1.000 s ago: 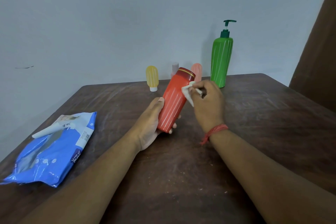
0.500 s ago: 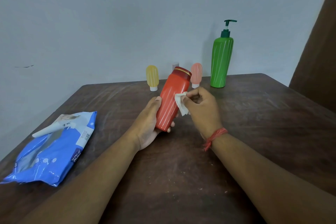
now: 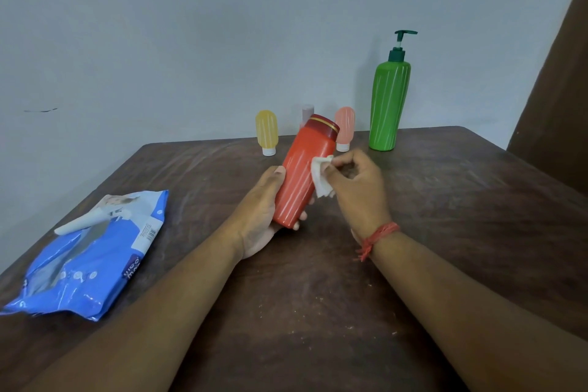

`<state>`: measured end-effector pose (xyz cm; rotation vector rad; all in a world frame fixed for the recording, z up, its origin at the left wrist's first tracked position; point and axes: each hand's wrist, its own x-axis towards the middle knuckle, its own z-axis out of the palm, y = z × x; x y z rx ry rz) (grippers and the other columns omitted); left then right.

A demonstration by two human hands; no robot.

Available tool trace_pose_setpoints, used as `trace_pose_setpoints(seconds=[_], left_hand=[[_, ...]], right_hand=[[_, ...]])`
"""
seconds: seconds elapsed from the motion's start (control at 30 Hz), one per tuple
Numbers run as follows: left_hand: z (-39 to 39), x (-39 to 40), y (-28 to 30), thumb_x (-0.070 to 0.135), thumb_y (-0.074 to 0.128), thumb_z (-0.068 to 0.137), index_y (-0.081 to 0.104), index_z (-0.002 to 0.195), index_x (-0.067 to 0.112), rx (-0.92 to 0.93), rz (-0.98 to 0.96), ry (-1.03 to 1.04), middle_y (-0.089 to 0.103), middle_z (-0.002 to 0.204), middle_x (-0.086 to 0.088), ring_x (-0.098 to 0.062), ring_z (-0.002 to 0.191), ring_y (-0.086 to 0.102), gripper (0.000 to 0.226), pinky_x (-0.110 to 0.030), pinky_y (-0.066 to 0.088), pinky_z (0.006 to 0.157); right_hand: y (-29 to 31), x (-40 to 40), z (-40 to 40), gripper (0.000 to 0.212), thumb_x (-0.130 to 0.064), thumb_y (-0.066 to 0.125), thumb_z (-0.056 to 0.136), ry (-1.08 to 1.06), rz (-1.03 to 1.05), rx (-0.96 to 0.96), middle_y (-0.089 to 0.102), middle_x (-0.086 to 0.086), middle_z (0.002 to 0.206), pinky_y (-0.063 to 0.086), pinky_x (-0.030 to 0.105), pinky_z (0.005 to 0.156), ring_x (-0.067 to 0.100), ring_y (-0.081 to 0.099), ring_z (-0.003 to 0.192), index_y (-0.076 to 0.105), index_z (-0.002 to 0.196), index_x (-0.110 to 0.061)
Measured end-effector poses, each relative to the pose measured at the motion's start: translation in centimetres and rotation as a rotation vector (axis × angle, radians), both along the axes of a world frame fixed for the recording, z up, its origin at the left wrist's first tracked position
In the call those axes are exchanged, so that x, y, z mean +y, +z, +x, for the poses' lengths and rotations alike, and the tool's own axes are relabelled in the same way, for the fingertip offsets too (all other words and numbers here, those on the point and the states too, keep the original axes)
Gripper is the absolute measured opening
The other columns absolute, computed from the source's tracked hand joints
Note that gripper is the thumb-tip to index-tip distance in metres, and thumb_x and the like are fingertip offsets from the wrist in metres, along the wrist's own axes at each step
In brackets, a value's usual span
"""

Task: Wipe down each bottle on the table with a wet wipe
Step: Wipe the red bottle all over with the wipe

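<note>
Our left hand [image 3: 259, 216] grips the red bottle [image 3: 302, 173], cap tilted toward one o'clock; our right hand [image 3: 358, 188] pinches a white wipe [image 3: 321, 177] against it.

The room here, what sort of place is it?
Probably a plain room in a home, though that is a guess: a worn brown wooden table against a bare pale wall, with toiletry bottles such as a green pump bottle and a blue wet-wipe pack.

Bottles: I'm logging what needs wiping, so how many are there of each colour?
Red bottle, held in the left hand: 1
Green pump bottle: 1
Yellow bottle: 1
Pink bottle: 1
Pale bottle, mostly hidden: 1
Total: 5
</note>
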<state>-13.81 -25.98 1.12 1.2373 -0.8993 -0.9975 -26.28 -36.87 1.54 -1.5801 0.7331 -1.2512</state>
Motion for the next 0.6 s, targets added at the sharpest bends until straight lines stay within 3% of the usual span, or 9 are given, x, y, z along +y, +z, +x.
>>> trace_pose_setpoints(seconds=[0.13, 0.2, 0.27, 0.37, 0.47, 0.53, 0.6], left_hand=[[-0.1, -0.1, 0.0, 0.049, 0.037, 0.106, 0.046, 0.135, 0.028, -0.027, 0.012, -0.031, 0.071, 0.106, -0.016, -0.026, 0.080, 0.068, 0.036, -0.038, 0.054, 0.069], [-0.2, -0.1, -0.1, 0.049, 0.037, 0.106, 0.045, 0.136, 0.026, -0.019, 0.009, -0.032, 0.069, 0.108, -0.018, -0.027, 0.079, 0.067, 0.038, -0.038, 0.053, 0.067], [0.0, -0.1, -0.1, 0.050, 0.037, 0.106, 0.044, 0.137, 0.025, 0.003, -0.006, -0.020, 0.065, 0.110, -0.019, -0.026, 0.078, 0.066, 0.041, -0.037, 0.053, 0.065], [-0.1, 0.0, -0.1, 0.050, 0.034, 0.106, 0.044, 0.136, 0.026, -0.014, -0.004, -0.041, 0.064, 0.110, -0.018, -0.025, 0.077, 0.066, 0.040, -0.036, 0.054, 0.064], [-0.3, 0.1, -0.2, 0.049, 0.033, 0.106, 0.046, 0.132, 0.027, -0.029, 0.004, -0.054, 0.064, 0.108, -0.017, -0.025, 0.077, 0.065, 0.036, -0.037, 0.053, 0.064], [-0.2, 0.2, -0.3, 0.050, 0.032, 0.106, 0.047, 0.132, 0.025, -0.033, -0.012, -0.047, 0.063, 0.109, -0.017, -0.024, 0.075, 0.065, 0.039, -0.036, 0.052, 0.062], [-0.2, 0.1, -0.4, 0.055, 0.030, 0.104, 0.046, 0.134, 0.023, -0.072, -0.015, -0.061, 0.062, 0.109, -0.017, -0.024, 0.076, 0.065, 0.046, -0.035, 0.053, 0.062]], right_hand=[[0.9, -0.8, -0.2, 0.019, -0.013, 0.069, 0.090, -0.159, -0.082, -0.038, 0.063, -0.007, 0.095, 0.058, 0.036, 0.085, 0.006, 0.062, 0.089, 0.060, 0.082, -0.028], [0.9, -0.5, -0.5, 0.016, -0.009, 0.068, 0.089, -0.186, -0.327, 0.047, 0.061, -0.011, 0.098, 0.053, 0.025, 0.088, -0.002, 0.058, 0.092, 0.065, 0.085, -0.025], [0.4, 0.0, -0.6, 0.013, -0.006, 0.067, 0.089, -0.149, -0.626, 0.196, 0.064, -0.009, 0.100, 0.046, 0.017, 0.087, 0.002, 0.057, 0.096, 0.072, 0.093, -0.017], [0.7, -1.2, -0.5, 0.015, -0.005, 0.064, 0.090, -0.241, -0.749, 0.286, 0.066, -0.003, 0.104, 0.036, 0.015, 0.088, 0.012, 0.056, 0.101, 0.073, 0.099, -0.014], [0.7, -1.6, -0.4, 0.021, 0.000, 0.062, 0.090, -0.275, -0.807, 0.318, 0.066, 0.003, 0.109, 0.035, 0.018, 0.091, 0.019, 0.055, 0.105, 0.072, 0.106, -0.010], [0.3, -1.1, -0.5, 0.025, 0.003, 0.063, 0.087, -0.213, -0.987, 0.392, 0.067, 0.006, 0.111, 0.040, 0.025, 0.092, 0.022, 0.053, 0.105, 0.072, 0.108, -0.007], [0.6, -1.6, -0.8, 0.026, 0.000, 0.062, 0.088, -0.249, -1.036, 0.426, 0.067, 0.005, 0.114, 0.047, 0.035, 0.091, 0.023, 0.050, 0.107, 0.072, 0.111, -0.008]])
